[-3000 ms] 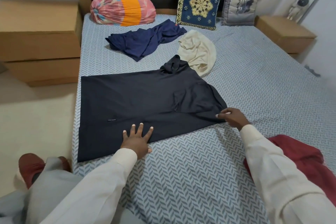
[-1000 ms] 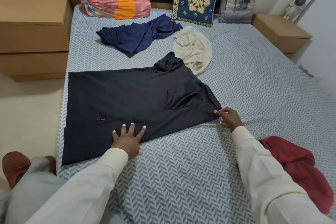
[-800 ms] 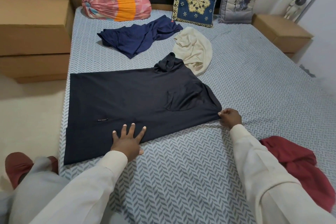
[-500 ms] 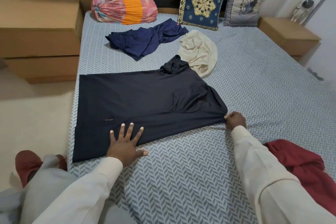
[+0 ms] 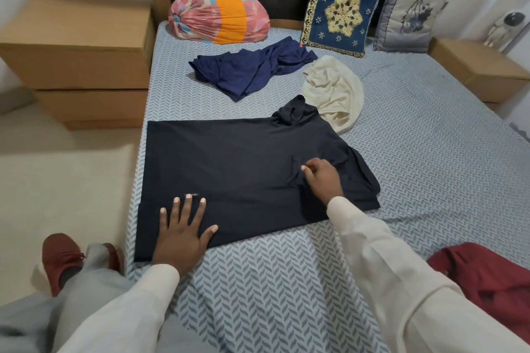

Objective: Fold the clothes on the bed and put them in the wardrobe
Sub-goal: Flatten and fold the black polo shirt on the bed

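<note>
Cream sleeves reach in from the bottom of my view. My left hand point(image 5: 183, 233) lies flat with its fingers straight and spread, pressing the near edge of the dark shirt point(image 5: 235, 163) close to the left edge of the bed point(image 5: 286, 281). My right hand point(image 5: 322, 178) sits on the shirt by the chest pocket. Its fingers are curled and pinch a small pucker of cloth, though the fingertips are tucked under and I can't see them.

The shirt is spread flat, and its left end reaches the bed's left edge. Bare sheet runs between it and the near edge. At the near right corner there's a red garment point(image 5: 487, 281), cut off by the frame. The right half of the bed beyond it is open.

Past the shirt, a cream garment point(image 5: 335, 92) lies crumpled, touching the bunched collar. A navy garment point(image 5: 249, 69) lies rumpled further back. Along the head edge are a striped bolster point(image 5: 219, 17), a blue cushion point(image 5: 342, 17) and a grey cushion point(image 5: 413, 14). The label near my left fingertips is too small to read.
</note>
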A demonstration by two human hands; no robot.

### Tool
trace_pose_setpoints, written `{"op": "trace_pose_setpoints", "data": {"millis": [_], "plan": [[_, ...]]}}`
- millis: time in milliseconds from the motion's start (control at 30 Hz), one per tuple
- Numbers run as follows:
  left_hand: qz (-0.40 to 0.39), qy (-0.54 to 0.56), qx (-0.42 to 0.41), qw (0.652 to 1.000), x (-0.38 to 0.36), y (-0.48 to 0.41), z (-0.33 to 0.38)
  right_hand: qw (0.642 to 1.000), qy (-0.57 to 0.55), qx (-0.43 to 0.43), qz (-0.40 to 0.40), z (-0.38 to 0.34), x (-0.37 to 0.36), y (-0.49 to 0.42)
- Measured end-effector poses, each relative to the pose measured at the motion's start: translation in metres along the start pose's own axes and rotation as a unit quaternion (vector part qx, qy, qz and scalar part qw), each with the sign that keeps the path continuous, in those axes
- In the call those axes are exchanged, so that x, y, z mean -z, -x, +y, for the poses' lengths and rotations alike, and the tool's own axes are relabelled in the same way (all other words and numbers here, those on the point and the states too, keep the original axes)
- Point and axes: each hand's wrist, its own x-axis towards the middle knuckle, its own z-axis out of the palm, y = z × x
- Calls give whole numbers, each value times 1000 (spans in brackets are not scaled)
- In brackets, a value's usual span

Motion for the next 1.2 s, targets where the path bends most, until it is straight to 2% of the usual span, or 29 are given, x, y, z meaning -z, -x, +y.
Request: {"op": "trace_pose_setpoints", "data": {"millis": [133,233,300,367,467,533,600,700,800,900,967,1033,1100,1200], "plan": [[10,-14,-9,1000,-6,-1,-1,994,-17,-111,13,-26,-14,-26],[18,-18,-12,1000,-8,-1,-2,976,-29,-200,86,-32,-8,-35],[19,-21,-12,1000,-9,-2,-3,960,-24,-239,146,-22,1,-37],[21,-21,-12,999,-11,-3,-3,949,-28,-263,174,-2,13,-40],[19,-21,-15,1000,-11,-4,-3,952,-48,-282,108,27,34,-49],[16,-20,-13,1000,-12,-4,-4,961,-70,-264,53,40,44,-55],[16,-21,-9,1000,-11,-4,-3,956,-113,-265,57,50,50,-61],[18,-19,-9,1000,-11,-4,-3,918,-237,-309,81,51,63,-52],[19,-18,-9,1000,-11,-4,-3,921,-240,-303,59,64,68,-41],[15,-16,-10,1000,-9,-3,-2,945,-83,-300,99,72,67,-29],[12,-12,-8,1000,-8,-3,-2,959,24,-257,119,63,64,-20],[16,-12,-7,1000,-9,-3,-2,976,43,-170,130,50,60,-15],[23,-14,-5,1000,-8,-3,-2,994,20,-69,86,37,47,-15],[53,-21,-2,998,0,-5,-1,998,53,10,-39,20,21,-20]]}}
